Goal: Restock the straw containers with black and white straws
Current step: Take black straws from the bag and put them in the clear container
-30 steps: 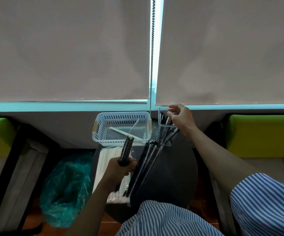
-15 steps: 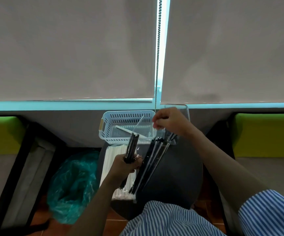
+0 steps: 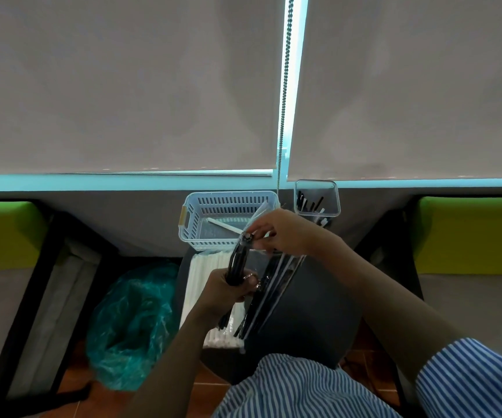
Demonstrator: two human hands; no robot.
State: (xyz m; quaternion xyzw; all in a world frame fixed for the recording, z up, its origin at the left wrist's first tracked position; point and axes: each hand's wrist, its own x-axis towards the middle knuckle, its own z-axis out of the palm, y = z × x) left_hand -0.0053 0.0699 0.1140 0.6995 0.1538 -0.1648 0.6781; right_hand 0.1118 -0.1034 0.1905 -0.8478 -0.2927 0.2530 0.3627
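Head view: left hand grips a bundle of black straws upright above the white straw pack. Right hand pinches clear wrapping at the bundle's top. Clear container stands beside the white basket.

basket just beside clear container, bead chain hanging between

Glossy clear plastic container, slotted plastic basket (matt), crinkled bag.
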